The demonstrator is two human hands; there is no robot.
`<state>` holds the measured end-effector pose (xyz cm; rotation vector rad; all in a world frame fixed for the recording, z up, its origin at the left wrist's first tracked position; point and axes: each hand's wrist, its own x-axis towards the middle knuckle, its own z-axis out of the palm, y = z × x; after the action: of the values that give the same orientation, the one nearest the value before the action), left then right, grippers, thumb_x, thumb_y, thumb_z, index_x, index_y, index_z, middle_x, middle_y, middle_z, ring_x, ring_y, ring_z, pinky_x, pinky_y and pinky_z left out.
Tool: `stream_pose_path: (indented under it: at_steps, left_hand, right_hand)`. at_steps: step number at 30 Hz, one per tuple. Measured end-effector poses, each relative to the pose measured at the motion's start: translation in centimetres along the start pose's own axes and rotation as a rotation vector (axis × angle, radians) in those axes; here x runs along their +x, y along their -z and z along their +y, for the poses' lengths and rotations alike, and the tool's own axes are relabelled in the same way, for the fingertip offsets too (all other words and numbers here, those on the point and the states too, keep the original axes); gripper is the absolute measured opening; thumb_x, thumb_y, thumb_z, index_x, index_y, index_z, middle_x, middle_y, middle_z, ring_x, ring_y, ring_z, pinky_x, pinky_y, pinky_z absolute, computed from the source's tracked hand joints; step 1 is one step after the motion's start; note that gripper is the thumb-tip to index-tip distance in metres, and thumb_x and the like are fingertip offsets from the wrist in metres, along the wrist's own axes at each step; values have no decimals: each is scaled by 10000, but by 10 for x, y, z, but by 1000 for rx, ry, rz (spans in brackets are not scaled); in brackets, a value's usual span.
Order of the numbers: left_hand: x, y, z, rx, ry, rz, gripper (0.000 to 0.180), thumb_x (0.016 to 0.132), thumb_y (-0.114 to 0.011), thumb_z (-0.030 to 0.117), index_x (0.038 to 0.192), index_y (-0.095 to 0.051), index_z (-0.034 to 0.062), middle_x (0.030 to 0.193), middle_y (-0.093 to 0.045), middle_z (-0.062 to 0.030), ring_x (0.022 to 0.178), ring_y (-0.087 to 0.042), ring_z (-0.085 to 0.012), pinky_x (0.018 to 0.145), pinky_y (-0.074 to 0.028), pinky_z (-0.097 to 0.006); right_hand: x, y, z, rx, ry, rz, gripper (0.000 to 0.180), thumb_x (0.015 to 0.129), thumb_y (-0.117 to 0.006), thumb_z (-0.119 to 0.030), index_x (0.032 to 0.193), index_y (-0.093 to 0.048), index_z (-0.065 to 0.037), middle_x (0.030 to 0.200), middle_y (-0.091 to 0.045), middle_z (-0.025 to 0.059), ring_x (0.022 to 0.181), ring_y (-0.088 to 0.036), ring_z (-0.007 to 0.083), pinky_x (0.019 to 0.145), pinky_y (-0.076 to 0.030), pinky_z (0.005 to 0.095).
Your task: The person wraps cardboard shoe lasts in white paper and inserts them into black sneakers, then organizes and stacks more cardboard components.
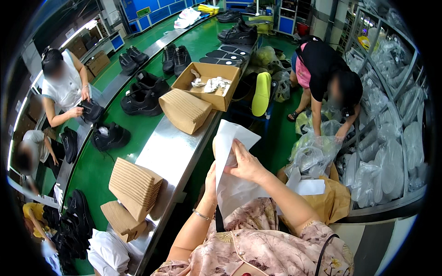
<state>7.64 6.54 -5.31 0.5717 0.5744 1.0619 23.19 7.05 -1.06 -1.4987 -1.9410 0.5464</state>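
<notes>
White paper sheet (230, 184): held up in front of the person's chest, between both hands, to the right of the conveyor edge; its upper corner rises above the hands and its lower part hangs toward the lap.
Long axis of sheet: runs roughly upright, leaning a little to the upper left.
Right hand (247, 164): closed on the sheet from the right, fingers curled over its front face near the upper half.
Left hand (212, 180): behind and under the sheet, mostly hidden by it; it appears to pinch the left edge, though the fingers cannot be seen.
Nearer hand: both touch the sheet; the right hand is the one on the visible face.
Tan object behind sheet: a small tan edge shows at the sheet's left rim near the left hand; what it is cannot be told.
Conveyor table (175, 147): steel edge and green belt, just to the left of the hands, running away to the upper right.
Stacks of folded cardboard (136, 186): on the table, to the left of and below the hands; another stack (184, 109) lies farther up.
Open cardboard box (207, 85): on the table beyond the upper stack, with crumpled paper inside.
Black shoes (140, 99): on the belt, well apart from the hands.
Co-worker in black top (329, 76): bent over clear plastic bags (317, 152) to the right, apart from the sheet.
Obstruction: nothing lies between the hands and the sheet.
</notes>
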Motion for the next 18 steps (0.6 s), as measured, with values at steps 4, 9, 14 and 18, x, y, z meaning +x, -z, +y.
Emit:
stream_pose_path:
  at_steps: [4,9,14,18]
  left_hand:
    - [-9,-14,22,-57,-82,37,251,969,-409,242,1053,-542,46,998,-596,-20,936,-567,-111,829,-451,-249]
    - [-9,-4,23,-173,-176,-77,320,978,-369,280,1175,-475,51,1158,-562,-65,1059,-544,-179,923,-432,-344]
    - [-16,-11,30,-210,-169,-75,344,980,-354,298,1226,-428,70,1210,-544,-64,1098,-538,-197,949,-421,-370]
    - [-10,-13,25,-215,-223,-19,369,981,-355,289,1257,-405,49,1240,-513,-77,1140,-496,-204,967,-398,-359]
  right_hand:
    - [6,19,-34,-66,-199,-276,1102,626,-731,-484,1445,-87,-125,1256,-440,248,1105,-505,414,902,-446,446]
    - [15,22,-42,-59,-207,-403,1145,602,-745,-441,1450,-45,-121,1286,-428,255,1147,-483,392,947,-417,411]
    - [21,23,-25,213,-126,-489,1178,586,-757,-389,1449,-8,-100,1342,-375,275,1197,-449,374,994,-373,369]
    - [19,9,-18,175,-112,-390,1149,592,-767,-257,1451,-14,-136,1202,-521,240,1113,-531,341,936,-419,373]
